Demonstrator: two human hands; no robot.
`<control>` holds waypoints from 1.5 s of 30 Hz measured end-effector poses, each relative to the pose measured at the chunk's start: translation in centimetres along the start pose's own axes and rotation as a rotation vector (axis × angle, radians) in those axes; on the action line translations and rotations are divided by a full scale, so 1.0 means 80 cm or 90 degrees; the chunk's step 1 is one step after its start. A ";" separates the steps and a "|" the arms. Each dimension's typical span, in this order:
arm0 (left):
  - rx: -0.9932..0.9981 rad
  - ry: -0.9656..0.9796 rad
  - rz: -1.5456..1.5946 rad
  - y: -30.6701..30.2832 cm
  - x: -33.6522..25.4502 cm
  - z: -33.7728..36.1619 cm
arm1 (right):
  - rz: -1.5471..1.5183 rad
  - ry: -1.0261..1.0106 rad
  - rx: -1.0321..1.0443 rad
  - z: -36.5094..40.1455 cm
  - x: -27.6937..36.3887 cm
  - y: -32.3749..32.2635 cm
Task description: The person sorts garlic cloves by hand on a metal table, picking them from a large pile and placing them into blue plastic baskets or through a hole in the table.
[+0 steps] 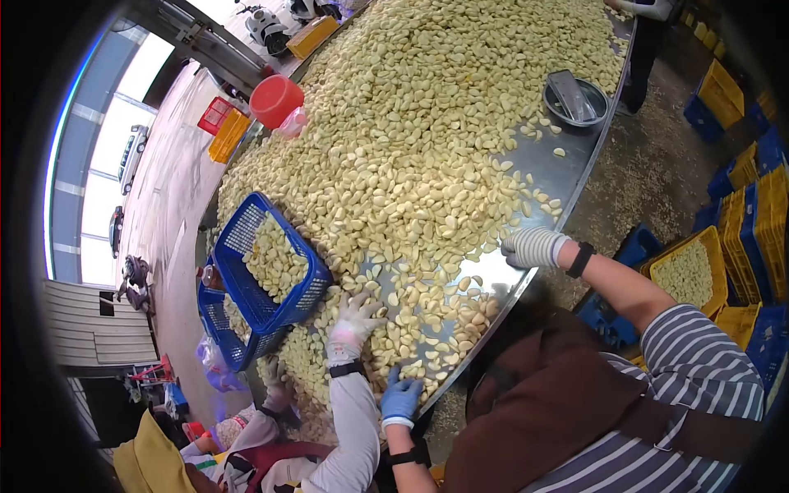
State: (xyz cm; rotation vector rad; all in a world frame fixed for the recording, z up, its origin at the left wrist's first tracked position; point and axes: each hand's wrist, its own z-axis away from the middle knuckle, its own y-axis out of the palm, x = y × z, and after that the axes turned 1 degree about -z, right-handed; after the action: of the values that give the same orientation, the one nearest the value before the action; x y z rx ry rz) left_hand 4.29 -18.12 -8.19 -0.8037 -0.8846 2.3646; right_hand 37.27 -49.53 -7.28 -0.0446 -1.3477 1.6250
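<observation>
Head: pieces on table, crates nearby.

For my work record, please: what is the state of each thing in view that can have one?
Pale, curved pieces: loose, heaped.
Silver metal table: mostly covered, partly bare.
Upper blue plastic mesh basket: partly filled.
Round silver metal bowl: holding a grey scoop-like object.
Yellow plastic crate beyond the right forearm: filled with pieces.
Blue-gloved left hand: among pieces, grip unclear.
Striped-gloved right hand: at bare metal, grip unclear.
</observation>
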 end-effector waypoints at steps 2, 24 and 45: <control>0.062 -0.285 0.411 0.034 0.137 -0.016 | -0.019 -0.010 -0.015 -0.006 0.002 0.001; -0.299 -0.116 0.256 -0.029 -0.102 -0.053 | 0.243 -0.307 0.064 -0.118 0.162 0.086; -0.006 0.066 1.154 -0.032 -0.023 -0.006 | -0.550 -0.139 0.140 -0.129 0.129 0.040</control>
State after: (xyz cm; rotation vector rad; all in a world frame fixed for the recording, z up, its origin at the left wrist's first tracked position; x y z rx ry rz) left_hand 6.57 -17.31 -6.02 -2.3518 0.1968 3.5106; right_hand 35.81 -34.70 -8.25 0.7629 -1.0983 1.0307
